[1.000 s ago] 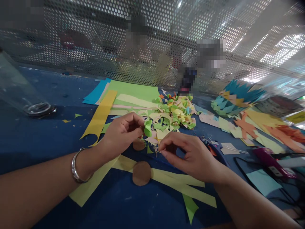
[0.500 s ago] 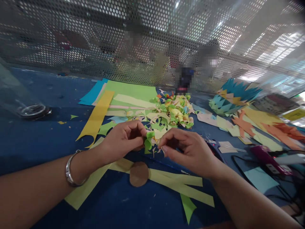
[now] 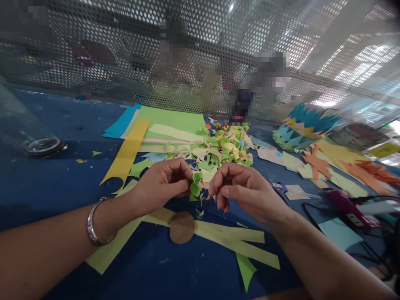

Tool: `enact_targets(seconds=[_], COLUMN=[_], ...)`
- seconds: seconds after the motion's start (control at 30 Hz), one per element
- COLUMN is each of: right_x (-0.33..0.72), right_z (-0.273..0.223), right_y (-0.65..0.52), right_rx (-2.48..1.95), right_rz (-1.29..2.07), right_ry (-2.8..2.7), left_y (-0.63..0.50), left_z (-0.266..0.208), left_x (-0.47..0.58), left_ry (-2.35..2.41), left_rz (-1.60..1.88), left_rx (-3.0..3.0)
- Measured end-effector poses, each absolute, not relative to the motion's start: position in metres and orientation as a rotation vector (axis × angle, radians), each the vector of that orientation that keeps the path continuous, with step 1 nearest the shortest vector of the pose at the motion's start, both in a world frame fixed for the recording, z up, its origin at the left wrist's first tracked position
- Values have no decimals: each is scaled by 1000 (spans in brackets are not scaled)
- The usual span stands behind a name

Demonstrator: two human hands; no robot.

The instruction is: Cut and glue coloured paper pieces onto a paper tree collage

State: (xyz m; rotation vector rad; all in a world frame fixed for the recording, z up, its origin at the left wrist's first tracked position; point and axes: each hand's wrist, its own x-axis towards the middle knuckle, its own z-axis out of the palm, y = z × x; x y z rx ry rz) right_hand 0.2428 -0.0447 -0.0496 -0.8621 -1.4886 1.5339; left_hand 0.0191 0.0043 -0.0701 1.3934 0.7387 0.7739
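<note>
Near the frame's centre, the left hand (image 3: 162,181) pinches a curled green paper piece (image 3: 196,184), its longer axis running roughly up-down. The right hand (image 3: 251,193), loosely curled, seemingly empty, hangs just right of it.

Messy blue table (image 3: 140,266)
Pale strips (image 3: 246,246) are laid near, curly scraps (image 3: 233,146) heaped far, a green bit (image 3: 96,153) seen left.
</note>
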Motion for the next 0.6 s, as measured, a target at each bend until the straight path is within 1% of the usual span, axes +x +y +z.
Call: enact_targets(seconds=[0.1,0.27,0.4,0.6], right_x=[242,240,236,231], right_z=[-48,-47,-45,-45], right_y=[-45,-48,-52,-56], right_rx=[-956,-1191,-1224,-1186], right_rz=[1467,1101,900,714], right_ry=[-1534,-1905,-2185,-2443], left_y=[4,6,10,9], left_z=[-70,-71,-72,-72], left_x=[19,16,14,14], left_ry=[750,816,848,828], left_rz=[781,922,1040,1007], left_rx=[1408,1458,1533,1573])
